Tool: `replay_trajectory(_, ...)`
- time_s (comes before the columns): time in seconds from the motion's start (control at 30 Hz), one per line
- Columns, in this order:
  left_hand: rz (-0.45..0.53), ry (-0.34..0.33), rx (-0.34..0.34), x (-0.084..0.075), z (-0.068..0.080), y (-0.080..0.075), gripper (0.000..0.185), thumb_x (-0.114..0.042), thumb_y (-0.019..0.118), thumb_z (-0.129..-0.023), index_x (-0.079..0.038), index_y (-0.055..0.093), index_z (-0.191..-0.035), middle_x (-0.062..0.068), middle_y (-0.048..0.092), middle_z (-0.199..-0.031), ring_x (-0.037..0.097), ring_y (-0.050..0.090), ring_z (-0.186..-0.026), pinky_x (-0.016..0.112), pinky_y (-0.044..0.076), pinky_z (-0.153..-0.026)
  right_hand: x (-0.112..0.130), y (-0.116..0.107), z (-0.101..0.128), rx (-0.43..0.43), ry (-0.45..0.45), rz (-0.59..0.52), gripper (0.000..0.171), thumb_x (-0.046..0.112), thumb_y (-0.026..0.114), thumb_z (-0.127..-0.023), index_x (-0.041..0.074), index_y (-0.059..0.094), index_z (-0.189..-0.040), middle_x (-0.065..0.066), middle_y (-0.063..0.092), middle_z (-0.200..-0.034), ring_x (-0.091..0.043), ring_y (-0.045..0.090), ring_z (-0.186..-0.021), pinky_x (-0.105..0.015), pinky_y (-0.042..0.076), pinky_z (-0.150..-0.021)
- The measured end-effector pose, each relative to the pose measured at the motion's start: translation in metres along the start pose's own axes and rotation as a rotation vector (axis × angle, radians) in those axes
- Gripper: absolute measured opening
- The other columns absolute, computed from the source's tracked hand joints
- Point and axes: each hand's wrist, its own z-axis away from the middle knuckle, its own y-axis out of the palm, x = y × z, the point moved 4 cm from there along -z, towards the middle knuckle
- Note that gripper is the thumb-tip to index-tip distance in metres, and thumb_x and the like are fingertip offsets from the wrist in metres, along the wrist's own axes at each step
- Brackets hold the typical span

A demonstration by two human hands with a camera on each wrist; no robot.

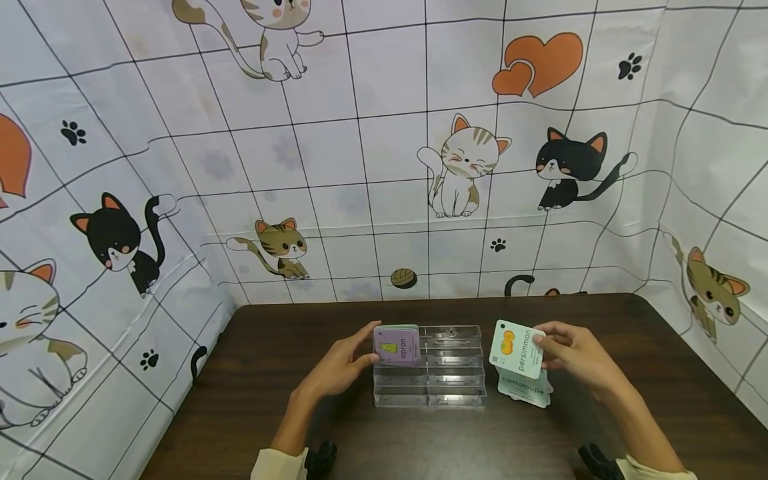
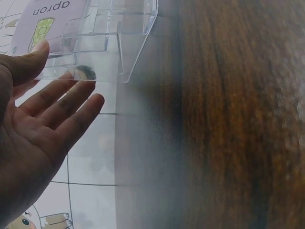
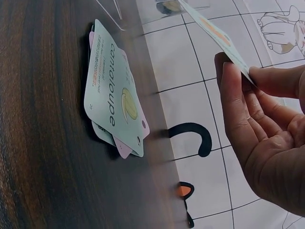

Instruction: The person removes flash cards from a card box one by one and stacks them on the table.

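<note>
A clear plastic card rack (image 1: 447,373) with several stepped slots stands on the dark wooden table (image 1: 252,400). A purple card reading "apron" (image 1: 397,345) stands in the rack's left side. My left hand (image 1: 345,363) rests open beside that card, thumb near its top edge (image 2: 40,50). My right hand (image 1: 570,357) pinches a green card reading "persimmon" (image 1: 517,349), raised above the table to the right of the rack. Under it lies a small pile of cards topped by "cantaloupe" (image 1: 525,385), also plain in the right wrist view (image 3: 114,102).
White sheeting printed with cats, hearts and paw marks (image 1: 384,167) walls in the table at the back and both sides. Bare wood (image 1: 420,440) runs between the rack and the near edge.
</note>
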Motion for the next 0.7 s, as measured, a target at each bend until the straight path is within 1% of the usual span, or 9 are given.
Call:
replay_trajectory(0.17, -0.014, -0.004, -0.006, 0.0003, 0.0011, -0.0003, 0.071, -0.017, 0.065, -0.108, -0.018, 0.031, -0.171, 0.013, 0.067, -0.147, 0.030, 0.066, -0.130, 0.053, 0.051, -0.107, -0.0002, 0.0008, 0.0002, 0.013, 0.000, 0.003, 0.044, 0.019, 0.060, -0.112, -0.014, 0.056, -0.140, -0.019, 0.073, -0.118, -0.013, 0.074, -0.093, -0.035, 0.066, -0.082)
replay_trajectory(0.27, -0.019, -0.002, -0.002, -0.0002, 0.0005, -0.0002, 0.071, -0.018, 0.065, -0.108, -0.017, 0.031, -0.171, 0.013, 0.067, -0.147, 0.030, 0.067, -0.131, 0.054, 0.051, -0.108, 0.0001, 0.0011, 0.0004, 0.028, 0.001, 0.000, 0.043, 0.019, 0.059, -0.112, -0.015, 0.056, -0.140, -0.020, 0.073, -0.118, -0.014, 0.075, -0.094, -0.035, 0.066, -0.082)
replay_trajectory(0.47, -0.021, -0.010, -0.005, -0.0003, 0.0008, 0.0000, 0.071, -0.018, 0.065, -0.108, -0.016, 0.032, -0.170, 0.014, 0.066, -0.148, 0.034, 0.065, -0.136, 0.060, 0.049, -0.114, 0.0000, 0.0012, 0.0007, 0.057, 0.010, -0.017, 0.042, 0.015, 0.058, -0.112, -0.016, 0.055, -0.139, -0.021, 0.074, -0.118, -0.015, 0.075, -0.095, -0.035, 0.066, -0.082)
replay_trajectory(0.7, -0.013, -0.015, -0.005, -0.0007, 0.0013, 0.0001, 0.071, -0.017, 0.065, -0.108, -0.017, 0.032, -0.170, 0.015, 0.066, -0.149, 0.036, 0.063, -0.140, 0.062, 0.047, -0.117, -0.0046, -0.0017, 0.0005, 0.083, 0.018, 0.018, 0.041, 0.012, 0.058, -0.112, -0.018, 0.054, -0.140, -0.020, 0.074, -0.116, -0.015, 0.074, -0.094, -0.035, 0.066, -0.080)
